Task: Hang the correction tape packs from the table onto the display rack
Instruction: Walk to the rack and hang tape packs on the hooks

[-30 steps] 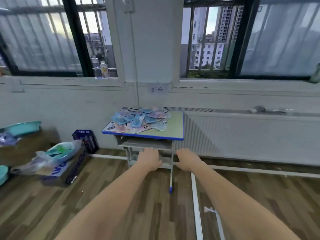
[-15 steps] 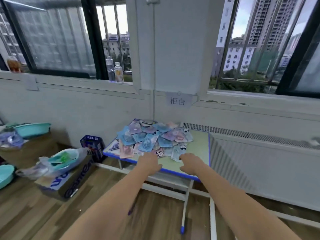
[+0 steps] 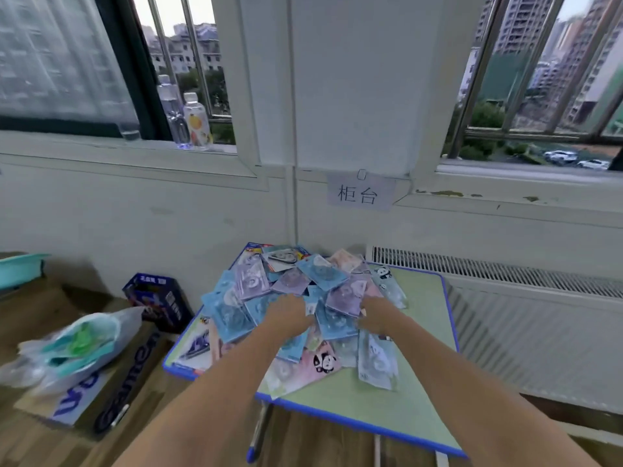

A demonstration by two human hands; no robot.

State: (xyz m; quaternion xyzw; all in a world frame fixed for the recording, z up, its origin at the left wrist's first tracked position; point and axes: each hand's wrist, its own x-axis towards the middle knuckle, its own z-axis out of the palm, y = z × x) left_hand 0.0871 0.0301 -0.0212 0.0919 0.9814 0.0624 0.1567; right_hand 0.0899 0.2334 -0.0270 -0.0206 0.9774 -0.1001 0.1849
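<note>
A heap of correction tape packs (image 3: pixel 303 284) in blue, purple and pink covers the left and far part of a small green table (image 3: pixel 418 392) with a blue rim. Both my arms reach over the table's near edge into the heap. My left hand (image 3: pixel 289 315) lies on the blue packs in the middle, its fingertips buried among them. My right hand (image 3: pixel 379 316) sits beside a purple pack (image 3: pixel 344 294) and a blue pack (image 3: pixel 333 323), touching their right edges. Motion blur hides how the fingers lie. No display rack is in view.
The table stands against a white wall under a paper sign (image 3: pixel 359 193), with a radiator (image 3: pixel 526 318) to its right. On the floor at left are a cardboard box (image 3: pixel 101 396) with bagged teal items and a dark blue carton (image 3: pixel 158 298). Two bottles (image 3: pixel 188 123) stand on the windowsill.
I have come up close to the table. Both hands moved from the table's near edge forward into the heap of packs.
</note>
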